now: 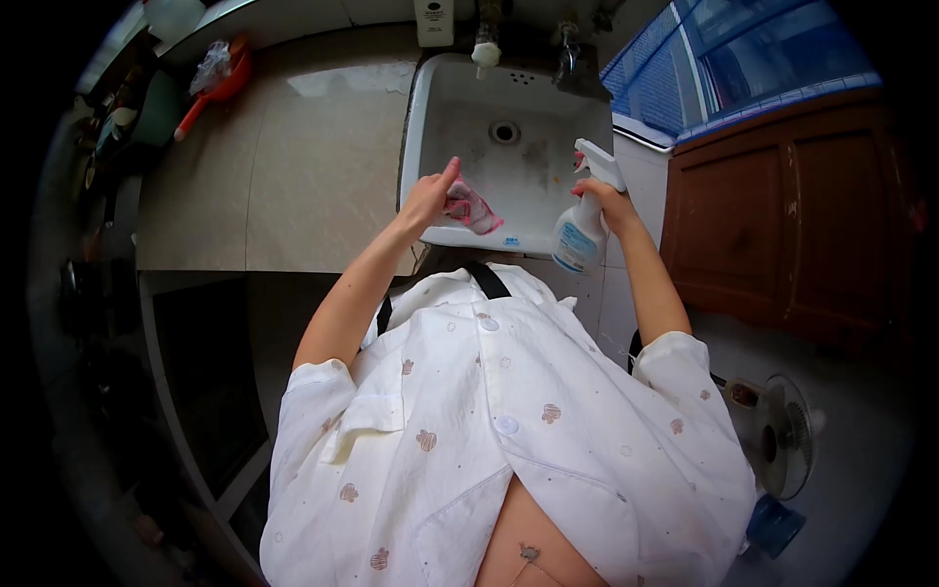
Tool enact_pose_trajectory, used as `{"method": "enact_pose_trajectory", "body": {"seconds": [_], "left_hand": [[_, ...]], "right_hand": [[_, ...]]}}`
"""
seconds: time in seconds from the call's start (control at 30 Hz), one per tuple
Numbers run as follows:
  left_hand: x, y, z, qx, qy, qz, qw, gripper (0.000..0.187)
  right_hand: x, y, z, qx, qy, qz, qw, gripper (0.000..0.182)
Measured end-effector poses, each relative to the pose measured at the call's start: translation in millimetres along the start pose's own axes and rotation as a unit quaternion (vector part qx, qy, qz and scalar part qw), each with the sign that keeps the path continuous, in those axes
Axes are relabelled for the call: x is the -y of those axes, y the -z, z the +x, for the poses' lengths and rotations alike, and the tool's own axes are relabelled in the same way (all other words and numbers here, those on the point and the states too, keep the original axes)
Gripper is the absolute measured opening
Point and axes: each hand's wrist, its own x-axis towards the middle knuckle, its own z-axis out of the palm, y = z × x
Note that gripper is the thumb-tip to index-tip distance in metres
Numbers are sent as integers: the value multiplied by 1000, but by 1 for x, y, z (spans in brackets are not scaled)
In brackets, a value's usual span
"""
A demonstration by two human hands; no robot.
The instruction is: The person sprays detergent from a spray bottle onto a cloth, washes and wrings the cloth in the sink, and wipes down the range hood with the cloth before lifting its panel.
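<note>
My left hand (426,201) is closed on a pink and grey cloth (472,207), which hangs over the near left part of the white sink (413,147). In my right hand (608,203) is a white spray bottle (579,235) with a blue label, gripped around its neck below the trigger head. The bottle is tilted and sits at the sink's near right corner. Inside the basin a round drain (504,132) shows, with some dark smudges and small specks around it.
Two taps, one a metal tap (568,54), stand behind the sink beside a white bottle (434,22). To the left runs a tiled counter (323,166) with a red strainer-like container (227,80). A brown wooden cabinet (773,205) and a fan (780,435) are at right.
</note>
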Motion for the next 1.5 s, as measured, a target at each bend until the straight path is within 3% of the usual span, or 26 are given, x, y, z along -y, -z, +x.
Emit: {"method": "enact_pose_trajectory", "body": {"seconds": [0.03,0.07,0.1,0.17,0.2,0.3,0.37,0.4,0.43,0.5,0.57,0.6,0.7,0.87,0.97,1.07,1.27,1.33,1.37,1.43,1.5], "left_hand": [[-4,-9,1,-51,-33,146,987,52],[-7,-17,2,-24,-58,240,969,47],[-12,-25,2,-24,-60,239,969,47],[-20,-42,4,30,-224,406,886,44],[-22,-53,5,30,-226,406,885,44],[-32,-79,4,45,-350,258,900,49],[-50,-85,-3,98,-227,384,890,48],[-50,-85,3,97,-201,376,899,45],[-48,-83,5,98,-201,377,899,45],[-47,-76,9,98,-215,381,894,43],[-47,-68,12,110,-190,352,910,41],[-50,-65,11,115,-197,366,902,40],[-55,-63,10,120,-206,399,885,39],[-62,-67,6,98,-173,429,881,37],[-61,-70,4,86,-155,385,906,38],[-59,-68,0,57,-168,376,910,37],[-68,-68,-7,32,-202,433,878,36],[-70,-70,-3,112,-274,488,821,36],[-72,-72,-2,111,-273,487,823,36],[-77,-74,3,194,-247,494,811,40],[-76,-77,14,221,-237,486,812,44]], "right_hand": [[10,-2,-1,24,33,60,997,38],[17,-3,-1,48,65,120,989,40],[20,-4,1,48,67,119,989,40],[27,-5,8,106,83,173,976,43],[36,-11,4,121,91,168,974,43],[43,-29,6,193,127,161,959,41],[46,-44,5,187,115,147,964,41],[47,-50,5,153,97,79,980,40],[48,-52,6,118,79,9,990,38],[47,-44,7,148,84,-12,985,37],[55,-41,-2,271,132,152,941,36],[54,-40,-1,271,132,152,941,36],[44,-38,5,248,74,170,951,38],[31,-51,17,124,157,111,973,29],[36,-62,11,69,168,72,981,26],[33,-64,13,56,189,41,980,26],[28,-54,12,161,183,129,961,42],[38,-54,5,203,180,163,949,46],[45,-53,0,241,175,197,934,51],[49,-54,0,222,197,175,939,50],[46,-46,7,243,182,147,941,42]]}}
